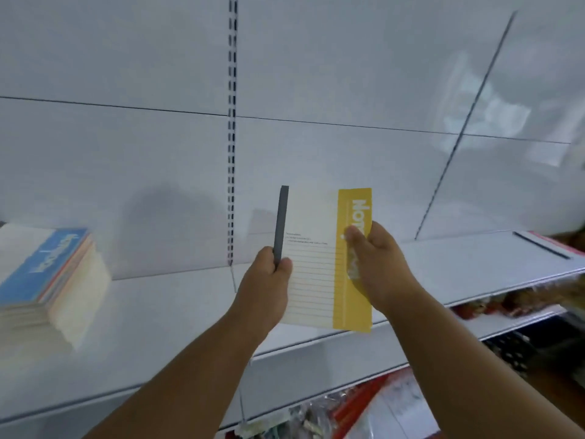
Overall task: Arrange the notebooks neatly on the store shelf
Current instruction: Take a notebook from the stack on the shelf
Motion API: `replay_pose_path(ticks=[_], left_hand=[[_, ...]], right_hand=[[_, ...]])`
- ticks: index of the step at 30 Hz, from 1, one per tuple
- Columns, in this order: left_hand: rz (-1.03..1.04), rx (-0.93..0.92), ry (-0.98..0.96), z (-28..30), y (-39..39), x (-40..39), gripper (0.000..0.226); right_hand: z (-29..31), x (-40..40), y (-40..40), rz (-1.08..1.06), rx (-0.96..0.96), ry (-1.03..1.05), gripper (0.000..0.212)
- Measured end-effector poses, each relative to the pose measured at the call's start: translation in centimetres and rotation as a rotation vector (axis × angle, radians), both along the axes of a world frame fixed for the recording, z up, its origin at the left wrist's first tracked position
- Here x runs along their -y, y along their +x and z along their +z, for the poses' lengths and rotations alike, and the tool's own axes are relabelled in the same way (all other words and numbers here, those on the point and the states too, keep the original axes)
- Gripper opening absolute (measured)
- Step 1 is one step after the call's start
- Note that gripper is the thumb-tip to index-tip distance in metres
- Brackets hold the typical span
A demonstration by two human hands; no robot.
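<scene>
A cream and yellow notebook (316, 274) with a grey spine stands upright above the white shelf (177, 312). My left hand (266, 286) grips it at the grey spine on its left edge. My right hand (376, 264) holds its yellow right edge, fingers over the printed lettering. A stack of notebooks (47, 280) with a blue one on top lies on the shelf at the far left.
The white back panel (126, 169) has a slotted upright (232, 137) behind the notebook. A thin wire divider (459, 144) rises at the right. Below the shelf, packaged goods in red and clear wrapping (364, 407) fill the lower level.
</scene>
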State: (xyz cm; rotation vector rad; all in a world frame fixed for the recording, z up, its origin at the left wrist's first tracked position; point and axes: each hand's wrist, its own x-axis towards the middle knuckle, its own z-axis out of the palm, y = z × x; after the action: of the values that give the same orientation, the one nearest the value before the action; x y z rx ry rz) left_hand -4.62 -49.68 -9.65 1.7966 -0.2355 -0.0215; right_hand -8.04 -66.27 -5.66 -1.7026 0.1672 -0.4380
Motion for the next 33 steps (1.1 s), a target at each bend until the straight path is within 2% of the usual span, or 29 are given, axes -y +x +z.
replay_pose_path(ticks=[4,10,15,20,25,29,33], left_hand=[[-0.102,-0.008,0.040,-0.7,0.7,9.3,0.017],[-0.319,0.049,0.107,-1.8,4.4,23.8,0.016],[-0.550,0.051,0.116,-2.2,4.0,39.3,0.017],[-0.728,0.092,0.150,-3.1,1.6,53.6,0.019],[-0.756,0.095,0.171,-4.9,-1.0,67.1,0.018],[-0.628,-0.021,0.149,-5.4,-0.7,74.7,0.019],[-0.452,-0.086,0.133,-5.9,2.4,80.7,0.019]], right_hand=[[-0.8,9.7,0.2,-0.119,-0.052,0.026,0.017],[-2.3,23.9,1.4,-0.429,-0.071,-0.024,0.026],[-2.1,37.1,-2.3,-0.733,-0.167,-0.117,0.031],[-2.7,49.7,-7.5,-0.858,-0.232,-0.107,0.027],[-4.1,62.6,-10.2,-0.848,-0.285,-0.104,0.028],[-4.1,71.5,-8.3,-0.759,-0.359,-0.035,0.025],[-4.8,79.5,-2.7,-0.570,-0.411,0.018,0.026]])
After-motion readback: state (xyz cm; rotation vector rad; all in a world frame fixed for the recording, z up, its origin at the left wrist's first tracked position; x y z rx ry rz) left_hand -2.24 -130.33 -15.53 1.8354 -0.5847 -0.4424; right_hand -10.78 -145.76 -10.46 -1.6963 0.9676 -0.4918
